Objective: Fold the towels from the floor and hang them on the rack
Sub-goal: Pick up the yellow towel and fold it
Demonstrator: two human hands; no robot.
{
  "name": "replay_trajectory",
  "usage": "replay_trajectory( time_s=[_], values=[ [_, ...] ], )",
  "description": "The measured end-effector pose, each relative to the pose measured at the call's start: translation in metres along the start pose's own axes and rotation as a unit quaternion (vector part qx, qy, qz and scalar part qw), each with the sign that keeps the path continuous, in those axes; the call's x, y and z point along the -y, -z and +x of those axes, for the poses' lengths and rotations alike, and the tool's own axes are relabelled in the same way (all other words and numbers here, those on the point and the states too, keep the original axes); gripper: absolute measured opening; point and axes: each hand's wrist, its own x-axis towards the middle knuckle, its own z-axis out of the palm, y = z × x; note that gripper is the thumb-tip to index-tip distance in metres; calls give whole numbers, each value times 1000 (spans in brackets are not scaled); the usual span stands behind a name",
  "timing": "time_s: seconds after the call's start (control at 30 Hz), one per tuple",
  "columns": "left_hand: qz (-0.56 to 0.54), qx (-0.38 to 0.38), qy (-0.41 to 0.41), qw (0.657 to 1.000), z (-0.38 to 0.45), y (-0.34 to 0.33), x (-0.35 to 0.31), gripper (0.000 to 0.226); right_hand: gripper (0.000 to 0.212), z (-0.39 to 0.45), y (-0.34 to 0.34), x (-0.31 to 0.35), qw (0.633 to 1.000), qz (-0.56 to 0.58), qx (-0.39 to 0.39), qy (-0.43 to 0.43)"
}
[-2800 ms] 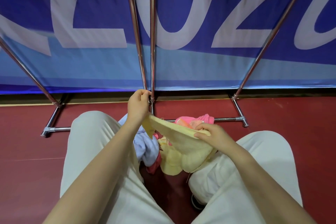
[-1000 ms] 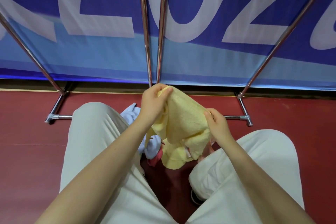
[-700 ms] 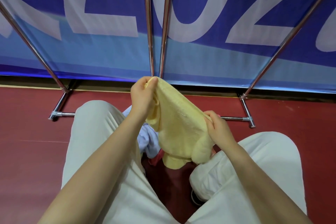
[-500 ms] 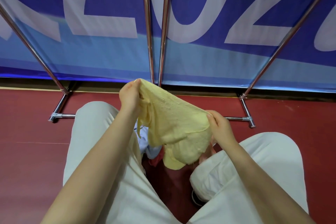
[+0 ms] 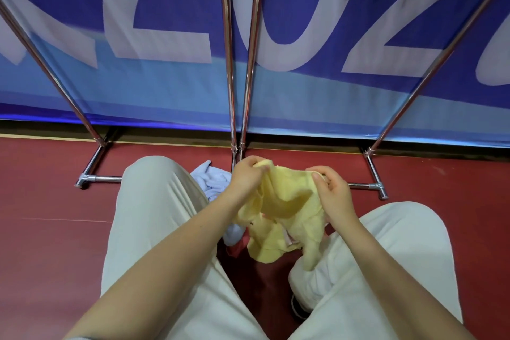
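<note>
Both hands are holding the yellow towel up over the floor, between the knees.
Left hand and right hand are each pinching its top edge; being soft, light and floppy, it is probably best gripped at the corners. No containers: a blue towel is lying loose at the rack foot.

Pretty even indoor light, no harsh shadows, just a darker patch on the floor between the knees. Shiny rack poles catch glare. Wide-angle lens bends the edges; banner looks slightly soft.
</note>
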Motion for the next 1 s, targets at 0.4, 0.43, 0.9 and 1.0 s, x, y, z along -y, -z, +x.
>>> replay_trajectory(
  time_s=[0.4, 0.43, 0.9, 1.0],
  values=[
    [120, 142, -149, 971, -9, -47, 10, 27, 19, 6, -1, 11, 999, 30, -9, 13],
    [105, 156, -147, 971, -13, -48, 8, 27, 19, 7, 0, 11, 1000, 26, -10, 7],
    [21, 107, -97, 989, -7, -35, 6, 30, 13, 15, 0, -7, 995, -69, 30, -63],
    [16, 84, -115, 990, -6, -26, -1, 30, 19, 11, -6, -7, 984, -131, 108, -46]
  ],
)
